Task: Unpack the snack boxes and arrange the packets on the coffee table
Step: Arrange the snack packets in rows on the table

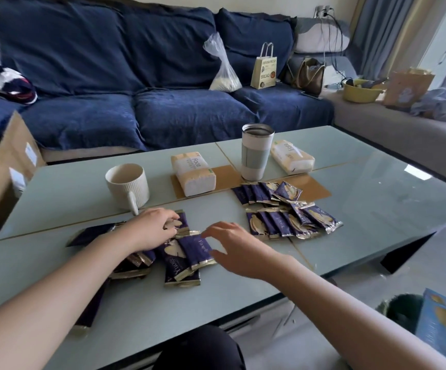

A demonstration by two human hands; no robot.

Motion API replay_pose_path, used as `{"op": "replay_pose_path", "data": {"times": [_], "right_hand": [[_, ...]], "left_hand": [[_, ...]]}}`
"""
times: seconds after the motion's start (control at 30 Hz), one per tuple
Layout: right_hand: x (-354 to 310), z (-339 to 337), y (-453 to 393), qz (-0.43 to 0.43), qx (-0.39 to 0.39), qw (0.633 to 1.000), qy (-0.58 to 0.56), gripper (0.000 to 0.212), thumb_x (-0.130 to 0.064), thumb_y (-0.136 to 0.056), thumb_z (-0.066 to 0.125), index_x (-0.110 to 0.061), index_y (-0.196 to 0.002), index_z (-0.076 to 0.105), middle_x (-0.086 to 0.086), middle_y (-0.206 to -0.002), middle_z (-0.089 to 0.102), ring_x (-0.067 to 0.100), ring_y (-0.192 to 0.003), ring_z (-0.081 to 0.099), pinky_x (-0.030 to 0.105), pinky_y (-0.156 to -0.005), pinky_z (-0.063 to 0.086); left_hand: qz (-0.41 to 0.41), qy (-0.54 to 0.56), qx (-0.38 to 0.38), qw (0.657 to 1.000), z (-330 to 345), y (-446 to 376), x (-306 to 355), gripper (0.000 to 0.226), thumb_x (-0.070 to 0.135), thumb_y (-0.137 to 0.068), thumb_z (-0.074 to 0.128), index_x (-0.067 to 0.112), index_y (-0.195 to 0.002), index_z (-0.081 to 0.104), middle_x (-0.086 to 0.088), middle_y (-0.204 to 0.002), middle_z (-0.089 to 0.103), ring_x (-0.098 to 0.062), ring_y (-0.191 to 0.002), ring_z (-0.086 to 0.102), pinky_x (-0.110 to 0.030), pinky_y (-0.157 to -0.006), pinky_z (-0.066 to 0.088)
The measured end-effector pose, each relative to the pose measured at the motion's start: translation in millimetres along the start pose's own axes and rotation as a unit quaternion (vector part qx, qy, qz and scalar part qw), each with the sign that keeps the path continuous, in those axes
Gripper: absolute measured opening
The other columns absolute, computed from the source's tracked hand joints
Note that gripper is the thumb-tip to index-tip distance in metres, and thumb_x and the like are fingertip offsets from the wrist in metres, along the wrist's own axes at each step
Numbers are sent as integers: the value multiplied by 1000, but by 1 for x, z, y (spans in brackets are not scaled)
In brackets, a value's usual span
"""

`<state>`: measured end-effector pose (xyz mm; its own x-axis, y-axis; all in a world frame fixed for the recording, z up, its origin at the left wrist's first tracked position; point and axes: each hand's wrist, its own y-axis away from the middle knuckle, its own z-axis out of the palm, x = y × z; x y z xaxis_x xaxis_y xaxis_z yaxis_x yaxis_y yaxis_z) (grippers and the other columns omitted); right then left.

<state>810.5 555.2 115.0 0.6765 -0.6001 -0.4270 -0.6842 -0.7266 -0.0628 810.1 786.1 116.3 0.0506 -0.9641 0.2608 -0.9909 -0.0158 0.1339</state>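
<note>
Navy packets (pixel 187 249) heaped, left hand (pixel 152 228) fingers pinching one, right hand (pixel 232 247) fingers released

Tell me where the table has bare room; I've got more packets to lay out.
Bare glass lies right of the arranged packets, toward the table's right edge, and left of the mug. It is crowded around both hands and the centre tissue pack.

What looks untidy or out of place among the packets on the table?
The two rows right of centre are neat, except one packet lying tilted on the back row. The pile under the hands is loose and overlapping. Nothing looks spilled or damaged.
</note>
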Motion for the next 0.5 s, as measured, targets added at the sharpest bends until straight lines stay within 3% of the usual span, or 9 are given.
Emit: {"op": "replay_pose_path", "data": {"times": [0.13,0.23,0.33,0.5], "right_hand": [[-26,24,-5,12,-31,999,24,67,-54,-88,57,-16,-142,42,5,-144,45,29,-132,36,41,-109,35],[-36,42,-8,29,-29,993,115,82,-71,-80,54,-18,-140,36,6,-142,44,34,-126,42,46,-101,42],[-40,54,-10,21,-6,985,171,78,-66,-84,53,-14,-140,37,8,-137,48,36,-120,48,46,-94,46],[-34,45,-6,-3,3,995,103,61,-55,-92,51,-17,-139,41,5,-139,50,34,-121,50,46,-94,48]], "left_hand": [[37,-9,-18,999,5,2,-15,47,39,-93,57,30,-138,50,7,-141,51,-16,-127,47,-35,-108,36],[50,-15,-15,999,7,0,-16,50,46,-92,58,29,-138,50,7,-140,51,-16,-126,48,-36,-106,39],[60,-35,9,998,9,-2,-17,52,50,-90,60,26,-135,51,5,-135,54,-17,-119,53,-38,-100,44],[87,-144,44,985,8,-2,-9,44,45,-94,52,24,-133,48,0,-125,61,-25,-109,60,-37,-86,51]]}}
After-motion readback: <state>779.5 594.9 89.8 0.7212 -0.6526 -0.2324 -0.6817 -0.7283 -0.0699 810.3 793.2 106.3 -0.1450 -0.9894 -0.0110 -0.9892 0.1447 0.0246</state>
